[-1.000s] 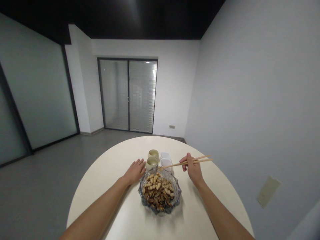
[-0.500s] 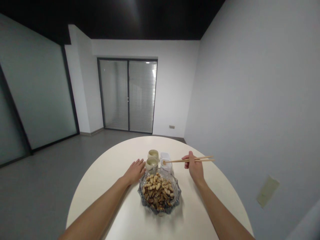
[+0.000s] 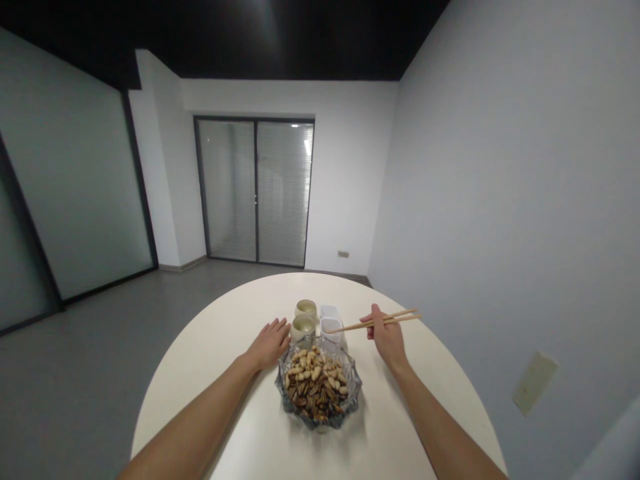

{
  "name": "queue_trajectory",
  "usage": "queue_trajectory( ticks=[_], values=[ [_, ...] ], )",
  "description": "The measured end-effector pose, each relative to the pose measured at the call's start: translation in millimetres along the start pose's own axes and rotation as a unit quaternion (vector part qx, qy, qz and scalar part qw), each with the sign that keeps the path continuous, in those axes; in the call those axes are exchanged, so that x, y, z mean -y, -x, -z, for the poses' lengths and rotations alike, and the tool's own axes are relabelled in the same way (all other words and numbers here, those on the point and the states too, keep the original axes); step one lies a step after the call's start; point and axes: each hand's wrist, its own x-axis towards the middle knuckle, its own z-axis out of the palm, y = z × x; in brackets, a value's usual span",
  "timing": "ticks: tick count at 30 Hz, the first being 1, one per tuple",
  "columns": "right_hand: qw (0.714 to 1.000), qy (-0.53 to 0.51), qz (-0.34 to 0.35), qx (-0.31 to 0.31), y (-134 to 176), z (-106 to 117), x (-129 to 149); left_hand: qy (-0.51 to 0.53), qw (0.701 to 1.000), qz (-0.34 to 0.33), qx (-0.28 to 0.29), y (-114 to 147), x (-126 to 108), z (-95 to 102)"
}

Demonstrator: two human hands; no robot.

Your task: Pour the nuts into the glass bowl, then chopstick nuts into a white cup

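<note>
My right hand pinches the chopsticks between thumb and fingers, tips at the near white dish, just beyond the glass bowl; whether the tips grip anything is too small to tell. For good control, I should steady the lower stick, move only the upper, and part the tips low over the dish. My left hand lies palm down on the table, fingers slightly spread, beside the near cup. Materials: chopsticks slender, pale, apparently wooden; bowl clear, jagged-rimmed, heaped with waisted tan peanuts and thin brown nuts. The far white dish looks smooth and square-cornered; the far cup is rounded, yellowish-green.
</note>
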Motion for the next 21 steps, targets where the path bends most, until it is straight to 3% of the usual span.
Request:
queue_trajectory(
  ticks=[6, 14, 21],
  values=[
    [0.998, -0.033, 0.051, -0.024, 3, 6, 11, -0.008, 1.000, -0.001, 0.002, 0, -1, 1.2],
    [0.991, -0.034, 0.097, 0.089, 10, 8, 21, -0.002, 1.000, 0.004, 0.000, 0, -1, 0.7],
    [0.983, 0.003, 0.113, 0.143, 14, 8, 23, -0.017, 1.000, 0.003, 0.011, 1, -3, 3.7]
  ],
)
